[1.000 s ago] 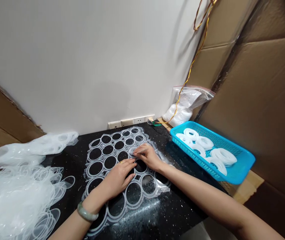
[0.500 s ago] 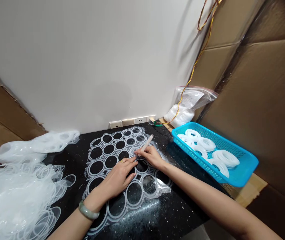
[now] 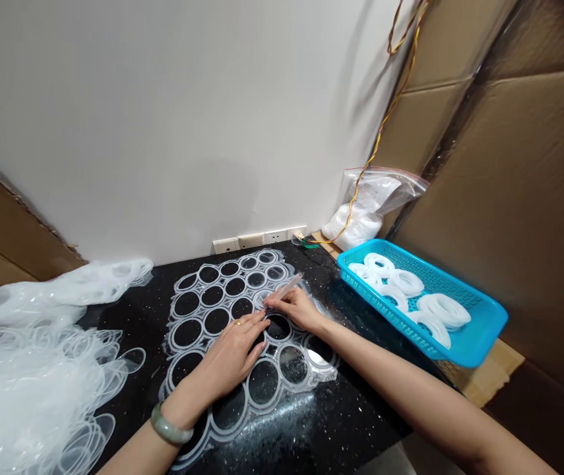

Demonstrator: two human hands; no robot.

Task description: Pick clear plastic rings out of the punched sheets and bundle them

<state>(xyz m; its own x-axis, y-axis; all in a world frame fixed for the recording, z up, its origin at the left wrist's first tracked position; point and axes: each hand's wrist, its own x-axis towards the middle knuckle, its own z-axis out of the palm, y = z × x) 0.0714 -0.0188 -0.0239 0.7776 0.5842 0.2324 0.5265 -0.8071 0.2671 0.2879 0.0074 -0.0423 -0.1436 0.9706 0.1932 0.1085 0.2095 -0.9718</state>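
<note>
While the left hand lies open on the sheet, the right hand pinches a stick. Rings sit in the basket; a large plastic heap remains.

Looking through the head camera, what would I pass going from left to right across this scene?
Heap of clear plastic offcuts → clear plastic sheet with round cut-outs → turquoise plastic basket → cardboard panel
</note>
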